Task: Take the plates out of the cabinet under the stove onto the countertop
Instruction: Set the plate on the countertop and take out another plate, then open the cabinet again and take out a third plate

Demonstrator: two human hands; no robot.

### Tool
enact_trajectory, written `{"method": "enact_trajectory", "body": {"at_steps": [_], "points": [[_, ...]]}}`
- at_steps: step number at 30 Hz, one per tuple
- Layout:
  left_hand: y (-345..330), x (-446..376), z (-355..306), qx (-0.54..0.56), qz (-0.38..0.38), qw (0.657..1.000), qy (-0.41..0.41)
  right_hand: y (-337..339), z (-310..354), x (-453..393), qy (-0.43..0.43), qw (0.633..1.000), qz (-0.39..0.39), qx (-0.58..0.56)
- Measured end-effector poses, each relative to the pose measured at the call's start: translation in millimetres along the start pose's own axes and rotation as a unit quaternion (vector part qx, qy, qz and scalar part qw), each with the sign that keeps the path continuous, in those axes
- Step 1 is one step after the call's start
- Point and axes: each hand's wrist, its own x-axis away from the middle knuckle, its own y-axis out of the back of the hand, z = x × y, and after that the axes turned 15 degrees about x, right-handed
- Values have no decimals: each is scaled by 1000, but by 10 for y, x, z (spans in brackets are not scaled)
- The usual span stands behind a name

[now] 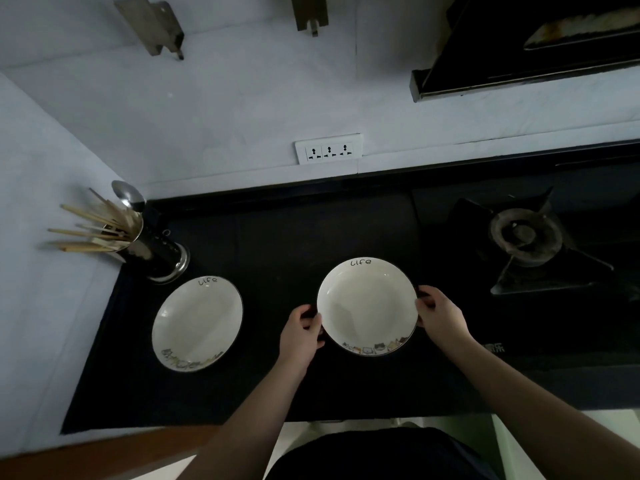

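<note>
Two white plates with "life" written on the far rim and small drawings on the near rim are over the black countertop (277, 244). The left plate (197, 323) lies flat on the counter by itself. The right plate (367, 306) is held at both sides: my left hand (301, 334) grips its left rim, my right hand (440, 317) grips its right rim. I cannot tell whether this plate touches the counter. The cabinet under the stove is out of view.
A metal utensil holder (152, 247) with chopsticks and a spoon stands at the counter's back left corner. A gas burner (526, 237) sits to the right. A wall socket (329, 148) is behind, and a range hood (526, 46) hangs at upper right.
</note>
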Motion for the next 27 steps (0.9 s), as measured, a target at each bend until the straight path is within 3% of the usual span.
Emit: {"method": "enact_trajectory", "body": {"at_steps": [4, 7, 10, 14, 17, 21, 27], "points": [[267, 80, -13, -121, 44, 990, -53, 94, -4, 189, -27, 999, -7, 32], [477, 187, -4, -239, 114, 956, -126, 145, -1, 418, 16, 998, -14, 65], [665, 352, 12, -356, 158, 897, -210, 127, 70, 748, 69, 993, 10, 99], [894, 561, 107, -486, 145, 785, -356, -35, 209, 1233, 129, 981, 30, 144], [1171, 702, 221, -533, 135, 737, -393, -253, 293, 1622, 156, 967, -4, 202], [1481, 890, 325, -561, 143, 704, -411, -478, 309, 2108, 195, 930, -95, 296], [1455, 1205, 366, -569, 193, 666, -442, -509, 77, 2747, 152, 912, -148, 351]]}}
